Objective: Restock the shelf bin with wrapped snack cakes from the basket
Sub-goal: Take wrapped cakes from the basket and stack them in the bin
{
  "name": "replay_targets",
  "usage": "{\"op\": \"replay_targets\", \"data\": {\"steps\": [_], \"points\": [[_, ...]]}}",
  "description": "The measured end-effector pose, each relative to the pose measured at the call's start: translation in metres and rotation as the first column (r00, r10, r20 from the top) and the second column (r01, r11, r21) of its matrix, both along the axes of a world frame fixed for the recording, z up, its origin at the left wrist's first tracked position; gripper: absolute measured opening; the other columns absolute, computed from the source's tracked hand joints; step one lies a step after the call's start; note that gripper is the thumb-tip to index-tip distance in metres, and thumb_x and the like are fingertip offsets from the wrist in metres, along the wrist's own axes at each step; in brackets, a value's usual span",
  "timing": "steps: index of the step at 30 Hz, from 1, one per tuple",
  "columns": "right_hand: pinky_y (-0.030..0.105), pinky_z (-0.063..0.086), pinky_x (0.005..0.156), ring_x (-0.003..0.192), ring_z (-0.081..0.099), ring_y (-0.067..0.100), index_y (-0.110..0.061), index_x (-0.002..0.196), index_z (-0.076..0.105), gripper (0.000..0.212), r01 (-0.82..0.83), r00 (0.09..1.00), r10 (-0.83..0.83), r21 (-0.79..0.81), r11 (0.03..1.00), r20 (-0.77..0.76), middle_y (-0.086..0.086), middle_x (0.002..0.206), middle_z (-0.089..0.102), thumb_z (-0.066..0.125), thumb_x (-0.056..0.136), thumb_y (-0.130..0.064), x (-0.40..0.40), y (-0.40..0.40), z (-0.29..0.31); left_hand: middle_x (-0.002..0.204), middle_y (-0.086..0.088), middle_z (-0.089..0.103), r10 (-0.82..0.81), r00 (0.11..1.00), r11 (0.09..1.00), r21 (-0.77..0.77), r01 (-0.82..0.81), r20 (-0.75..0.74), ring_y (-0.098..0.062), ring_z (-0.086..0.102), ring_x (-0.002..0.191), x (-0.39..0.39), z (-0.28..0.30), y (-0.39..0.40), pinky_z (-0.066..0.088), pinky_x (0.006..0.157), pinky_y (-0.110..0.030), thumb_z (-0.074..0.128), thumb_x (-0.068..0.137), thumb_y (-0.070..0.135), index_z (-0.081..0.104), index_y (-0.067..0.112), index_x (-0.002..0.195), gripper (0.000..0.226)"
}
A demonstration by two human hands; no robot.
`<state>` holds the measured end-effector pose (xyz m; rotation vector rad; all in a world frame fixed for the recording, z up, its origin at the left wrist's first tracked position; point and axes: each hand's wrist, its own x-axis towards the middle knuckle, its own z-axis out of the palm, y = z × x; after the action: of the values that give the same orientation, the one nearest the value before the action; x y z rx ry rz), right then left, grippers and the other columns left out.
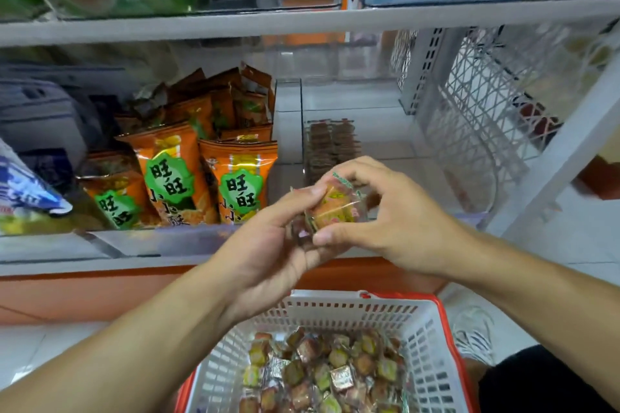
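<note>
Holding one cake (335, 208) between them, the left hand (268, 245) cupped it from below with thumb on its near edge, and the right hand (385, 211) pinched it from above, in front of the clear bin (379, 144). A good placement would likely mean lowering it flat behind the bin's front wall, beside the two brown rows (332, 144) already inside. The basket (426, 339) below held dozens more cakes, too many to count. At least three orange bags (201, 178) stood to the left

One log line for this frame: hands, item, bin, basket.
left hand: holds snack cake | right hand: pinches same cake | clear bin: short back row | basket: many cakes left
</note>
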<state>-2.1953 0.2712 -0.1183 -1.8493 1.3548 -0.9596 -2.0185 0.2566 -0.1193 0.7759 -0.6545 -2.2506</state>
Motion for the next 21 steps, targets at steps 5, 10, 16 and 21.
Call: {"op": "replay_targets", "data": {"steps": [5,10,16,21], "points": [[0.029,0.051,0.059,0.068,0.057,0.013,-0.033,0.1,0.061,0.062,0.07,0.98,-0.078,0.05,0.996,0.181,-0.006,0.092,0.067,0.095,0.049,-0.046,-0.003,-0.002,0.0,0.123,-0.026,0.069,0.054,0.999,0.996,0.075,-0.054,-0.003,-0.03,0.074,0.098,0.002,-0.007,-0.002,0.064,0.078,-0.04,0.066,0.087,0.02,0.061,-0.002,0.131,0.049],[0.025,0.054,0.053,0.068,0.067,0.015,-0.02,0.098,0.067,0.044,0.199,0.889,-0.199,0.042,0.979,0.412,0.009,0.088,0.074,0.088,0.06,-0.027,-0.008,-0.007,0.006,0.093,-0.022,0.072,0.152,0.986,0.981,0.113,-0.158,0.061,-0.026,0.075,0.075,0.005,-0.006,-0.006,0.063,0.062,-0.034,0.073,0.077,0.024,0.069,0.001,0.117,0.046],[0.02,0.053,0.092,0.096,0.069,0.005,-0.02,0.127,0.066,0.055,-0.128,0.972,0.092,0.161,0.979,0.217,-0.005,0.105,0.076,0.077,0.073,-0.02,-0.025,-0.006,0.014,0.084,-0.015,0.074,0.115,0.969,0.993,-0.025,-0.112,0.218,-0.018,0.071,0.062,0.006,-0.009,-0.001,0.055,0.046,-0.021,0.074,0.079,0.037,0.069,0.007,0.109,0.042],[0.028,0.055,0.095,0.102,0.072,0.013,-0.02,0.121,0.069,0.054,-0.128,0.991,0.114,0.243,0.961,0.07,-0.006,0.11,0.076,0.082,0.069,-0.028,-0.019,0.001,0.009,0.09,-0.006,0.075,0.068,0.931,0.986,-0.165,-0.008,0.36,-0.013,0.071,0.068,0.008,-0.01,0.003,0.053,0.049,-0.021,0.078,0.069,0.057,0.072,0.018,0.109,0.056]]}}
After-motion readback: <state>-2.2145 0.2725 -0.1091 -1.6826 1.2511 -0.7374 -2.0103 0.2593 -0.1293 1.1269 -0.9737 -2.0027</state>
